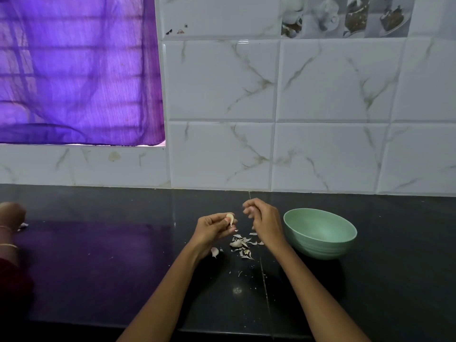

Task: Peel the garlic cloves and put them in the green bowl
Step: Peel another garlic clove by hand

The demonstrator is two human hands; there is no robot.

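Note:
My left hand (213, 227) pinches a pale garlic clove (231, 218) between thumb and fingertips, above the black counter. My right hand (262, 218) hovers just right of it with fingers curled; whether it holds a bit of skin I cannot tell. Below the hands lies a scatter of peeled garlic skins (243, 244). One unpeeled clove (215, 252) lies on the counter by my left wrist. The green bowl (320, 233) stands to the right of my right hand; nothing shows inside it.
The black counter (98, 267) runs to a white marble-tiled wall (271, 144). A purple curtain (79, 70) hangs at the upper left. Another person's arm with bangles (9, 233) is at the far left edge.

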